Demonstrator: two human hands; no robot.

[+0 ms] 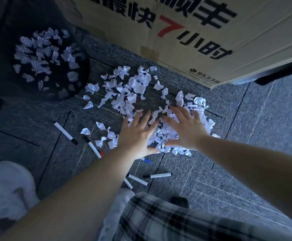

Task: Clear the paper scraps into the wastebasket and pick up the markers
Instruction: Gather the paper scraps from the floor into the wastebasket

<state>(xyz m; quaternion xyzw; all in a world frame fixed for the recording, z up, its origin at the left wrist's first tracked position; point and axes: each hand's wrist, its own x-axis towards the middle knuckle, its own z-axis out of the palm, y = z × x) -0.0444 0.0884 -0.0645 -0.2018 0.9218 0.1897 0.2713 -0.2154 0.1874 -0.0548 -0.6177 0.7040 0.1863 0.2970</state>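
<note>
White paper scraps [133, 91] lie scattered over the grey carpet in the middle. My left hand [138, 134] and my right hand [185, 129] rest flat on the near part of the pile, fingers spread, holding nothing. A black mesh wastebasket [82, 66] stands at the upper left with scraps showing through its wall. Several white markers lie on the floor: one with a black cap [65, 133] at the left, one near my left wrist [92, 146], one with a blue cap [147, 160] under my left arm, others below, such as a black-capped one [157, 175].
A large cardboard box [185, 32] with black and red print fills the top, its corner close to the scraps. My white shoe [6, 190] is at the lower left and my plaid-clad leg [168, 220] at the bottom. Grey carpet tiles [263, 127] stretch to the right.
</note>
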